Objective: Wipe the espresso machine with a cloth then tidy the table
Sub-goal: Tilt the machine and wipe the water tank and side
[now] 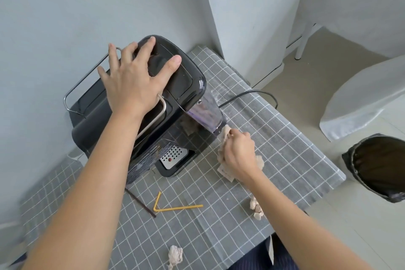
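Two hands worked: left hand [131, 79] lay flat, fingers spread, on the glossy black espresso machine [140, 105]; right hand [238, 153] clutched a crumpled beige cloth [225, 136]. Two paper wads [175, 255] and two bent straws [175, 206] littered the checked tablecloth [285, 149].

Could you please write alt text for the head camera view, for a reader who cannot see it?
A person's left hand rests flat on top of a black espresso machine while the right hand holds a crumpled cloth against its lower side. On the grey checked tablecloth lie a bent yellow straw, a dark stick and crumpled paper scraps.
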